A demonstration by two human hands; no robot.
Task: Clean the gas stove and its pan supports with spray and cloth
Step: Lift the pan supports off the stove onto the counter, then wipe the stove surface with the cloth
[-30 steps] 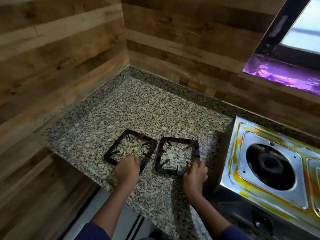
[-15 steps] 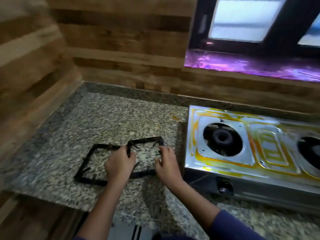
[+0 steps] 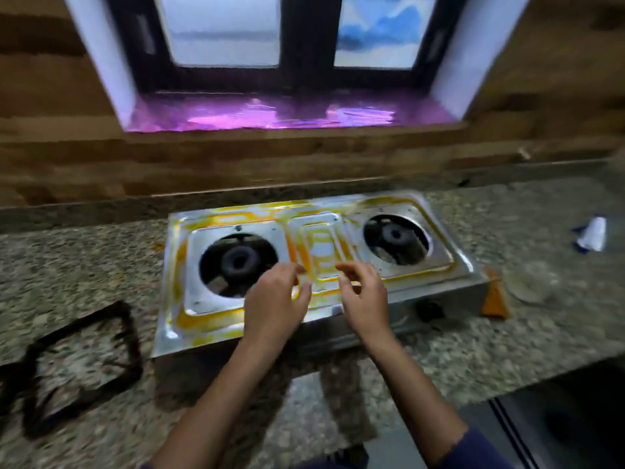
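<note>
**Stove on granite surface, both hands over it, nothing held**

1. Two-burner stainless-steel gas stove (image 3: 318, 245): sits mid-surface, below the window. Top streaked w/ yellow-orange residue round the edges and centre panel. Both round black burners, left (image 3: 238, 260) and right (image 3: 394, 235), are bare, no supports on them.
2. Black square metal pan support (image 3: 84, 363): lies flat on the speckled grey granite surface (image 3: 507, 333), left of the stove, apart from it. Another dark piece at the far left edge is too blurred to ID.
3. Left hand (image 3: 274, 299): over the stove's front, by the left burner. Fingers loosely curled, gripping nothing.
4. Right hand (image 3: 365, 292): just beside it, over the centre panel. Fingers likewise slack, nothing in it.
5. White-and-blue crumpled item (image 3: 592, 233): on the surface, well right of the stove; blurred.
6. Orange triangular object (image 3: 494, 299): at the stove's right front corner.
7. Dark-framed window (image 3: 297, 38) w/ purple-lit sill (image 3: 270, 113), wood-look wall (image 3: 304, 160) beneath.
</note>
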